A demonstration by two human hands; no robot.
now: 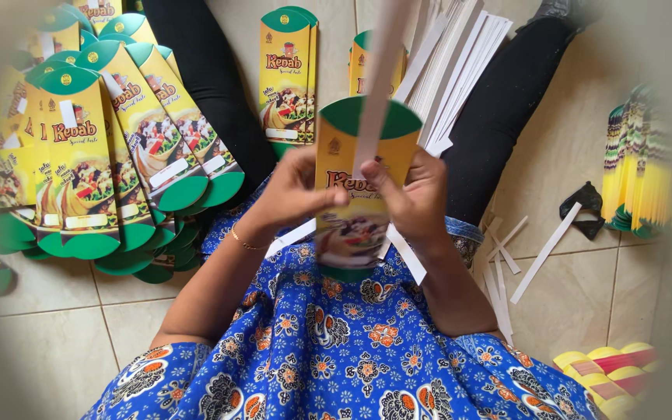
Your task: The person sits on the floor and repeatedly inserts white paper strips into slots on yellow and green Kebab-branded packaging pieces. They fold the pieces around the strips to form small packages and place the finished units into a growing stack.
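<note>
Gripping upright sleeve (pixel 355 183), left hand (pixel 293 194) at nine o'clock, right hand (pixel 412 196) pinching strip (pixel 379 74) running toward twelve.

Counts of sleeves, strips and hands on the tiled floor

Two hands, the left hand (pixel 293 190) and the right hand (pixel 414 198), hold one yellow-and-green printed card sleeve (pixel 359 187) with one long white paper strip (pixel 383 70) rising toward 12 o'clock. At 9 o'clock a fanned pile of matching sleeves (pixel 95 155) shows about a dozen faces, the exact number hidden by overlap. Two more sleeve stacks (pixel 288 78) lie at 12 o'clock. One bundle of white strips (pixel 460 62) sits at 1 o'clock, roughly six loose strips (pixel 544 253) at 3 o'clock, and one black clip-like object (pixel 583 208) beside them.
</note>
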